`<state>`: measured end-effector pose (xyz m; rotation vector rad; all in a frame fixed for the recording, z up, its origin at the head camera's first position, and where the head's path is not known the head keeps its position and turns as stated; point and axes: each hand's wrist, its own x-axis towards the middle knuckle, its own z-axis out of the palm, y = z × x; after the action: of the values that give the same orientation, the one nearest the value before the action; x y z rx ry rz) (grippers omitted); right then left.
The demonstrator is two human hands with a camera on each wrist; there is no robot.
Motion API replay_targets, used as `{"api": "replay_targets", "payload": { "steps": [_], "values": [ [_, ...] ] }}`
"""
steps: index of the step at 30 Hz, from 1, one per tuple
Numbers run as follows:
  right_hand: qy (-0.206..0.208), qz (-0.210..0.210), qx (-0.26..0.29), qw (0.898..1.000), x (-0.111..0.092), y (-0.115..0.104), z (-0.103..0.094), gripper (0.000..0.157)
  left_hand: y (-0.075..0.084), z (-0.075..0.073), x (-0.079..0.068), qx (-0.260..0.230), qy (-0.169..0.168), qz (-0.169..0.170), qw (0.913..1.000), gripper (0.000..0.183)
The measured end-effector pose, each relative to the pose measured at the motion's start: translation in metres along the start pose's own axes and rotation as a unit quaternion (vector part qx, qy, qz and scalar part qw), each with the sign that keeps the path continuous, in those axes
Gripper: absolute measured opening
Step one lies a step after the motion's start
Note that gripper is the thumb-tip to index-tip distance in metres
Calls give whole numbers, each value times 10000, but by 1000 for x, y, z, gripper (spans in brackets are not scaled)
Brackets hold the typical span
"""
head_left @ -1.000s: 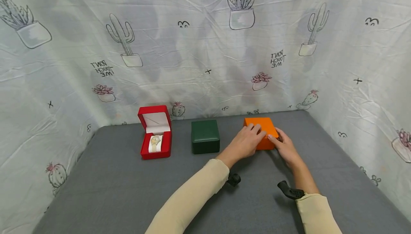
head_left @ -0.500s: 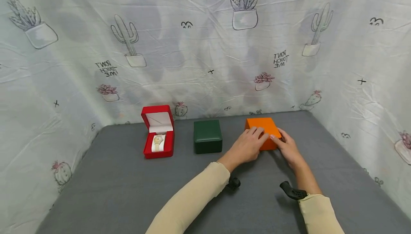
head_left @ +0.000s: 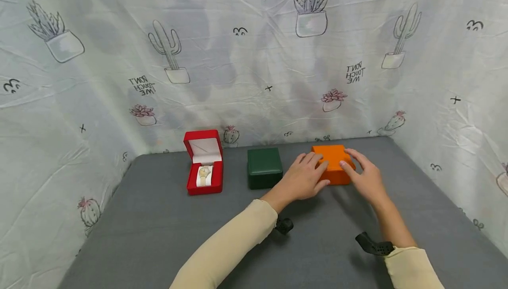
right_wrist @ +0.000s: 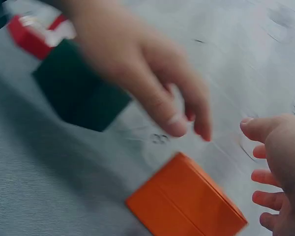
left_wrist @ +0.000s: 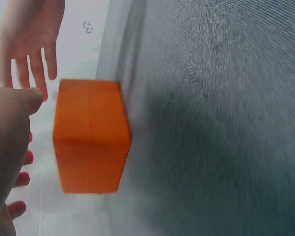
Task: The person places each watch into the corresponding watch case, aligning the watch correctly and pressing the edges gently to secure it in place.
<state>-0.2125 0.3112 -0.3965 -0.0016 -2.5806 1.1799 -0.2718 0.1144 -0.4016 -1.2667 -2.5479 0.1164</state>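
Note:
A closed orange box (head_left: 335, 176) sits at the right of the table. My left hand (head_left: 303, 178) hovers over its left side, fingers spread. At the right side is my right hand (head_left: 367, 181), its fingers also apart and nearly straight. The left wrist view has the orange box (left_wrist: 92, 132) with a gap between it and my left hand (left_wrist: 10, 137). Seen from the right wrist, both my left hand (right_wrist: 147, 73) and my right hand (right_wrist: 285, 167) are off the orange box (right_wrist: 184, 201). Neither hand holds anything.
A closed dark green box (head_left: 264, 168) stands left of the orange one. Farther left is a red box (head_left: 216, 183) with its lid raised, holding a watch (head_left: 204, 175) on a white cushion. A cactus-print curtain (head_left: 254, 60) hangs behind the grey table (head_left: 166, 227).
Both hands have let go of the orange box and drawn slightly apart, their fingers spreading. The whole scene has shifted a little to the right in the head view.

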Motion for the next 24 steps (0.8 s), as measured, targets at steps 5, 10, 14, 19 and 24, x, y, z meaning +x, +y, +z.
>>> {"api": "replay_targets", "payload": {
  "steps": [5,10,14,19,24],
  "values": [
    [-5,-574,-511,9970,1,-12,17,53,-18,-8,-16,70,-19,-319,9995,59],
    [-289,-849,-658,9938,1,-21,32,52,-42,-16,-40,-5,-137,-580,9982,61],
    [-593,-990,-634,9913,3,-34,45,54,-64,-24,-60,-142,-18,-719,9973,60],
    [-814,-1206,-566,9877,10,-57,64,54,-88,-35,-83,-185,93,-924,9955,60],
    [-1005,-1396,-384,9843,16,-82,86,53,-109,-40,-105,-122,106,-1144,9933,60]
  ]
}}
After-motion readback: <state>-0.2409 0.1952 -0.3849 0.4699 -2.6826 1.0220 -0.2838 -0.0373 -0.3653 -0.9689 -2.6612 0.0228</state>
